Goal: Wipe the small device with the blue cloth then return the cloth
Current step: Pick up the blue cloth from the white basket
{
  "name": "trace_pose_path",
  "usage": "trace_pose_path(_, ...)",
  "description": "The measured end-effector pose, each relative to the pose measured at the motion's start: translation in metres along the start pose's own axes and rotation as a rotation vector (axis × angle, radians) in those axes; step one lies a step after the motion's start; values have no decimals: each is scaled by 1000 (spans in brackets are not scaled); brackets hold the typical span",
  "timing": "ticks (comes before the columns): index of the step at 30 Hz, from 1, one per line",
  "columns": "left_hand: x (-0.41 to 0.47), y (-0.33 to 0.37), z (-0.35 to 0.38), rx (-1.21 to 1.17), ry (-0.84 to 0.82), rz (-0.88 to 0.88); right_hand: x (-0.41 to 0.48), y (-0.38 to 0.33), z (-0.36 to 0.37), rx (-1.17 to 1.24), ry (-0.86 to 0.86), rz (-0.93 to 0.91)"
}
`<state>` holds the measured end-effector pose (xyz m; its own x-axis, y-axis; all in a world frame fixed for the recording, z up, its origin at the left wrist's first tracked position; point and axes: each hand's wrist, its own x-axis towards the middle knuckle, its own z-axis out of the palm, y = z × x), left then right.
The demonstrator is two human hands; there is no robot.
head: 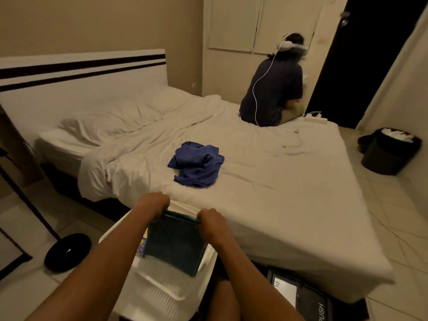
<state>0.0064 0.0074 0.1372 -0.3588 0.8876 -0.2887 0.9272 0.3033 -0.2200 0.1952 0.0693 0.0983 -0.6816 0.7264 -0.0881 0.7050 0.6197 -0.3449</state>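
Room: dim bedroom, mostly filled by a wide white bed (278, 181); another person (273, 89) sits at its far edge, back turned.
Basket: a white plastic basket (159, 281) sits just off the bed's near edge, by the seated person's knees.
Left hand: the left hand (154, 202) is curled over the top left corner of a dark cloth (173, 242), gripping it.
Right hand: the right hand (212, 220) grips the top right corner the same way, so the cloth hangs flat and upright inside the basket.
Other blue thing: a crumpled blue heap (196, 164) lies mid-bed, untouched; I cannot tell which of the two the task means.
Device: none that I can make out.
Step, as I judge it: the cloth is going into the basket or coming out of it; I cannot tell which.
Doing it well: keep both corners level, keep the cloth clear of the basket's rim, and avoid dragging the bright packet (143, 242) beside it.
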Motion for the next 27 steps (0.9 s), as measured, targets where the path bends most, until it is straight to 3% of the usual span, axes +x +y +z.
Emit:
trace_pose_path(9, -54, 48, -108, -127, 344, 85, -44, 40, -111, 31, 322, 25)
trace_pose_path(16, -63, 146, -126, -293, 426, 275, -119, 126, -151, -14, 354, 131)
trace_pose_path(27, -53, 314, -18, -403, 111, 509, -234, 271, -69, 28, 183, 400)
